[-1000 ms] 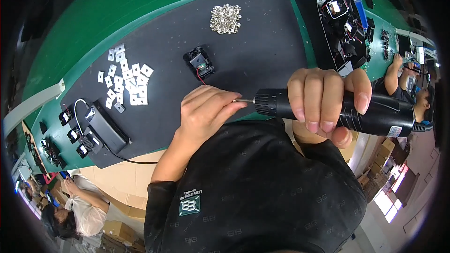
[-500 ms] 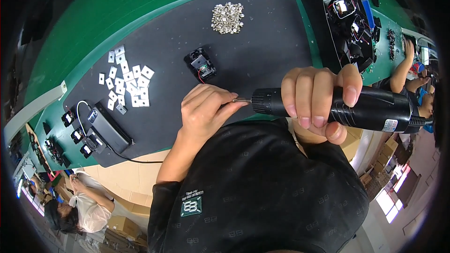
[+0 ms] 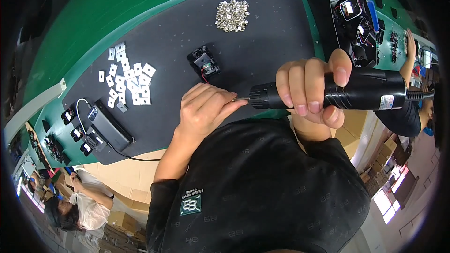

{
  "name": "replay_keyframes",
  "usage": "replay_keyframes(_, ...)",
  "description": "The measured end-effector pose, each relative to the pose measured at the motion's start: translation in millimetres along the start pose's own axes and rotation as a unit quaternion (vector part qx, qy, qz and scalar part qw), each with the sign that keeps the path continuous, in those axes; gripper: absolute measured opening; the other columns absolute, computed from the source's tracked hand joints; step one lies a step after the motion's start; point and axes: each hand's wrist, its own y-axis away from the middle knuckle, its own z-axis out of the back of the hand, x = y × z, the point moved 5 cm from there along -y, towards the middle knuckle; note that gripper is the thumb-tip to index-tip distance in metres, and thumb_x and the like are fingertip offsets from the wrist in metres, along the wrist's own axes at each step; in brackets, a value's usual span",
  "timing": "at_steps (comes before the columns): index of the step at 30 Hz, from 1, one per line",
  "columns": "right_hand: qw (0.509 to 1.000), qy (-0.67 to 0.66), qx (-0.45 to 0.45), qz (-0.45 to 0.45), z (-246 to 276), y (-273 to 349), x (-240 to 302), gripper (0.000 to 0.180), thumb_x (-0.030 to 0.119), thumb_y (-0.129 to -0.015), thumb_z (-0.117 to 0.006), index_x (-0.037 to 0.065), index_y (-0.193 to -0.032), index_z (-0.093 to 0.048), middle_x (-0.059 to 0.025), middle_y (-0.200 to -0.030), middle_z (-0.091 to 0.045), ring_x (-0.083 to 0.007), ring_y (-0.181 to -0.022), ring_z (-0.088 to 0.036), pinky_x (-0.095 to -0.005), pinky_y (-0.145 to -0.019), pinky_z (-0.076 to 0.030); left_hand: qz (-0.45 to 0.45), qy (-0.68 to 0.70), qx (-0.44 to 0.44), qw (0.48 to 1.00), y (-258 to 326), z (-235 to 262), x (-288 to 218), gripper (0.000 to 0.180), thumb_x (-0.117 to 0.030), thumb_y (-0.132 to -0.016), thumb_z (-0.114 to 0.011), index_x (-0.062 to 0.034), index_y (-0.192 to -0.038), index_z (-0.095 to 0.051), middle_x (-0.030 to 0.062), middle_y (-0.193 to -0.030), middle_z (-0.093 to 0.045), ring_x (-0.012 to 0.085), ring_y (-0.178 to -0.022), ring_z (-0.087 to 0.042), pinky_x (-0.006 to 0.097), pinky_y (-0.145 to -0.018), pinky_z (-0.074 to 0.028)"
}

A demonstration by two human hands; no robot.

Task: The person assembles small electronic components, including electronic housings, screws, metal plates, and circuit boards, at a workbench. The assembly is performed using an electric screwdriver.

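Observation:
My right hand (image 3: 309, 86) is wrapped round a black corded electric screwdriver (image 3: 368, 86), held level with its nose toward the left. Its metal bit (image 3: 242, 98) runs into the pinched thumb and fingers of my left hand (image 3: 199, 112). Those fingertips cover the bit's end, so whether a screw sits there is hidden. Just beyond my left hand, a small black housing (image 3: 205, 62) with a metal plate and a red wire lies on the dark grey mat (image 3: 168, 42). A heap of silvery screws (image 3: 232, 15) lies farther back.
Many small metal plates (image 3: 132, 84) are scattered on the mat's left. Near them is a black power bank (image 3: 108, 125) with cables. At the far right stands a black bin (image 3: 328, 18) of wired parts. Co-workers are at both sides, one in a white top (image 3: 93, 211).
The screwdriver has swung slightly, its rear end rising in the picture, with my right hand moving up and a little left. My left hand keeps its pinch on the bit.

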Motion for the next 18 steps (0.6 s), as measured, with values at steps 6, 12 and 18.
replay_keyframes(6, 1.0, -0.025, 0.011, 0.001, 4, 1, -6, 0.039, 0.015, -0.079, -0.068, 0.019, -0.108, -0.042, 0.0039, -0.073, -0.054, -0.0097, -0.063, -0.055, -0.0251, -0.061, -0.044, 0.019, 0.02, -0.014, 1.0, 4, -4, 5, 0.024, -0.016, -0.062, -0.082, -0.0039, -0.068, -0.063, 0.0043, -0.065, -0.064, 0.0193, -0.059, -0.062, 0.029, -0.055, -0.048)
replay_keyframes(12, 0.998, -0.053, 0.006, 0.019, 5, 4, -5, 0.038, 0.014, -0.08, -0.067, 0.019, -0.107, -0.042, 0.0035, -0.074, -0.054, -0.0098, -0.064, -0.055, -0.0253, -0.062, -0.044, 0.016, 0.022, -0.013, 1.0, 4, -2, 3, 0.023, -0.016, -0.063, -0.082, -0.004, -0.068, -0.063, 0.0045, -0.067, -0.065, 0.0193, -0.061, -0.063, 0.029, -0.056, -0.049)
replay_keyframes(18, 0.999, -0.041, -0.012, 0.007, 9, 11, -10, 0.045, 0.013, -0.076, -0.066, 0.018, -0.112, -0.039, 0.0011, -0.072, -0.051, -0.0136, -0.065, -0.054, -0.0296, -0.065, -0.044, 0.021, 0.0, 0.002, 1.0, 8, -5, 6, 0.024, -0.016, -0.063, -0.081, -0.0035, -0.071, -0.063, 0.0049, -0.067, -0.064, 0.0202, -0.061, -0.063, 0.029, -0.056, -0.049)
